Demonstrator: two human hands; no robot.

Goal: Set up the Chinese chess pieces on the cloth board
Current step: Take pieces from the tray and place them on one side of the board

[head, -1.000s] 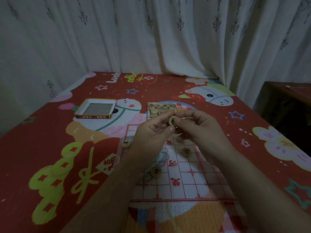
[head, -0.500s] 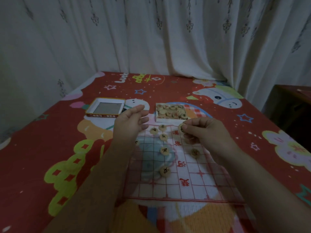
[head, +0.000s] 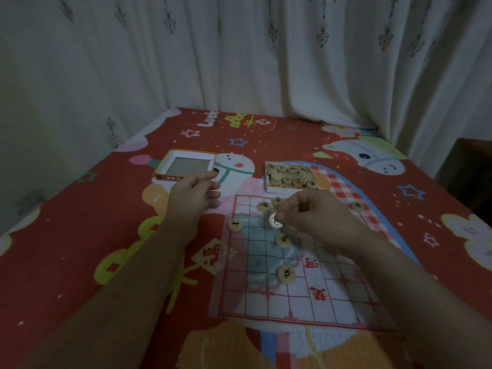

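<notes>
— What has moved since half a second ago?

— My right hand (head: 316,217) has come down from above the board's far edge toward its left-centre, carrying the piece (head: 275,221) with it. My left hand (head: 193,197) has drifted left, off the board (head: 332,296) and toward the lid (head: 186,166).

— How does the right hand hold the piece?

— I see it pinched at the fingertips, tilted up on edge and blurred. It sticks out to the left of the hand, over the board's far-left grid. I cannot tell whether it touches the cloth.

— And the left hand?

— It holds nothing. The fingers are loosely curled, thumb forward, hovering just beside the lid's near right corner and well apart from the pinched piece.

— What lies around the piece?

— Two pieces sit just beyond it on the far row, one at (head: 263,205) and one at (head: 277,201). Another (head: 283,240) lies just nearer me, below the pinch, and a fourth (head: 286,273) nearer still. One (head: 235,225) rests on the board's left edge, between my two hands. One more (head: 356,206) shows past my right wrist.

— Where are the rest?

— In the box (head: 290,177), just beyond the board's far edge, ahead of my right hand.
</notes>
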